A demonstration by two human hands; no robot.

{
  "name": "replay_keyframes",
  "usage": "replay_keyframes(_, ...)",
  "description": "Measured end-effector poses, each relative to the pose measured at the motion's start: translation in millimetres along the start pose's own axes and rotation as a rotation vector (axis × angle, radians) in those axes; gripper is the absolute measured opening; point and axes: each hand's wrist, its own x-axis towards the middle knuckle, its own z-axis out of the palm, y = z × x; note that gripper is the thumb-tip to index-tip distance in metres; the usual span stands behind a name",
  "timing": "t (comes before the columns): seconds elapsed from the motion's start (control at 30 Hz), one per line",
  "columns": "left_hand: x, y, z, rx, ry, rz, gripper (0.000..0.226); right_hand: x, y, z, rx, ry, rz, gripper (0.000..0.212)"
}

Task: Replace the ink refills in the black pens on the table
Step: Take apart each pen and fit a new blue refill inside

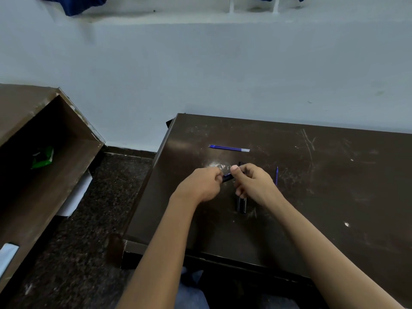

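One black pen (pixel 227 177) is gripped at both ends, above the surface (pixel 312 197), by closed left hand (pixel 204 184) and right hand (pixel 250 181) fingers. Two blue refills: one (pixel 229 148) far, one (pixel 276 175) partly hidden. Black pens (pixel 241 204) under the right hand: count unclear.

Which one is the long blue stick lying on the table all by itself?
Look at the dark brown table, on the far part near the wall, beyond both hands. There a thin blue refill lies flat and crosswise. Unlike the other blue refill beside the right hand, it has a clear whitish end.
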Motion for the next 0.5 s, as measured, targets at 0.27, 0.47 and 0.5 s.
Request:
replay_keyframes(0.27,-6,-2,20,0.026,0.252,0.124,0.026,-4,-7,6,0.149,-0.055,-0.001,0.026)
replay_keyframes(0.47,-4,4,24,0.014,0.234,0.143,0.025,-2,-8,7,0.291,-0.081,0.039,0.019)
replay_keyframes(0.5,-5,5,23,0.024,0.256,0.139,0.025,-1,-8,7,0.303,-0.087,0.037,0.018)
